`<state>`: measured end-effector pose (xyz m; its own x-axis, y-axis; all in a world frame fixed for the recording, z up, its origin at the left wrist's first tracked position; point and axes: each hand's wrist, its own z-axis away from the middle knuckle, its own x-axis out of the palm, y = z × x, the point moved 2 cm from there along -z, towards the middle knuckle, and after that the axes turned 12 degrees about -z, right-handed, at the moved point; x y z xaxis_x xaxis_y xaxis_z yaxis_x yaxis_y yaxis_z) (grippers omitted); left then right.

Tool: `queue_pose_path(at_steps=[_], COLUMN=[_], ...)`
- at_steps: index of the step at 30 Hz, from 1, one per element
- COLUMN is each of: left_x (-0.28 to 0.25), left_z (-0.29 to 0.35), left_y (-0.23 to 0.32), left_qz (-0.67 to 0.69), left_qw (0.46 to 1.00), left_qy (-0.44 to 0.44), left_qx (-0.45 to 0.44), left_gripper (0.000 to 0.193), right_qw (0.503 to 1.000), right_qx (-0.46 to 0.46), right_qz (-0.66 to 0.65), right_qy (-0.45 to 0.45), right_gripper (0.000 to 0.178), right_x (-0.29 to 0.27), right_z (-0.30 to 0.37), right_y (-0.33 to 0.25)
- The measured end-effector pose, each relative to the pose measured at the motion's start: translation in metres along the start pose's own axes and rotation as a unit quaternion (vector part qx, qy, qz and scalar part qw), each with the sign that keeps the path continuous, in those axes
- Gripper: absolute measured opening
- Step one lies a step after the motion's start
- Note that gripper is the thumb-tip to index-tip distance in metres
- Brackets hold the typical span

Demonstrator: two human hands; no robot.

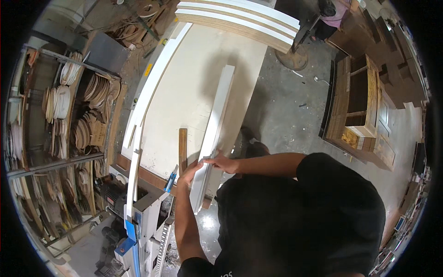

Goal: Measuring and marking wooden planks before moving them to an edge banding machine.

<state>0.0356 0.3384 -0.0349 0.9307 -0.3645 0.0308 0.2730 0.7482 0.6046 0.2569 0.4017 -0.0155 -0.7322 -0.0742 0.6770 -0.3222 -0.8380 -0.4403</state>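
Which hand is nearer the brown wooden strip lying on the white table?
Left. The left hand grips the long white panel just right of the brown wooden strip; the right hand rests on the panel's far side.

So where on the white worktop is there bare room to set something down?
Bare room: the white worktop between the curved white fence and the long white strip. Crowded: the near end, where left hand, right hand and brown wooden piece meet.

Woodworking shop: metal rack [50, 138] stacked with rolls of edge banding [90, 129], edge-banding machine [138, 217], white panel surface [194, 92], stacked laminated boards [240, 21], unfinished wooden cabinet [360, 101], dusty concrete floor [286, 111] with scraps.
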Motion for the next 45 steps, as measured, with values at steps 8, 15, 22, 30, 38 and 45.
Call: queue_pose_path(at_steps=[8, 15, 22, 30, 38, 45], left_x=[0.029, 0.019, 0.02, -0.016, 0.013, 0.096], left_z=[0.026, 0.034, 0.077, 0.146, 0.244, 0.159], left_y=[0.078, 0.061, 0.165, 0.265, 0.212, 0.037], left_qz=[-0.071, -0.047, 0.012, 0.165, 0.425, 0.637], left_qw=[0.994, 0.977, 0.929, 0.809, 0.485, 0.338], left_qy=[0.025, 0.138, 0.212, 0.4, 0.542, 0.521], left_qx=[0.083, 0.158, 0.302, 0.398, 0.539, 0.456], left_gripper=[0.083, 0.086, 0.116, 0.141, 0.139, 0.114], right_qw=[0.993, 0.997, 0.969, 0.74, 0.472, 0.387], right_qx=[-0.052, -0.042, -0.203, -0.377, -0.358, -0.207], right_qz=[-0.009, -0.046, 0.09, 0.514, 0.752, 0.811], right_qy=[-0.102, -0.046, -0.113, -0.214, -0.289, -0.388], right_gripper=[0.082, 0.063, 0.109, 0.12, 0.11, 0.107], right_x=[-0.047, 0.038, 0.089, 0.199, 0.163, 0.071], right_z=[-0.026, 0.032, 0.019, 0.025, 0.002, -0.049], right_y=[0.039, -0.04, -0.128, -0.267, -0.275, -0.2])
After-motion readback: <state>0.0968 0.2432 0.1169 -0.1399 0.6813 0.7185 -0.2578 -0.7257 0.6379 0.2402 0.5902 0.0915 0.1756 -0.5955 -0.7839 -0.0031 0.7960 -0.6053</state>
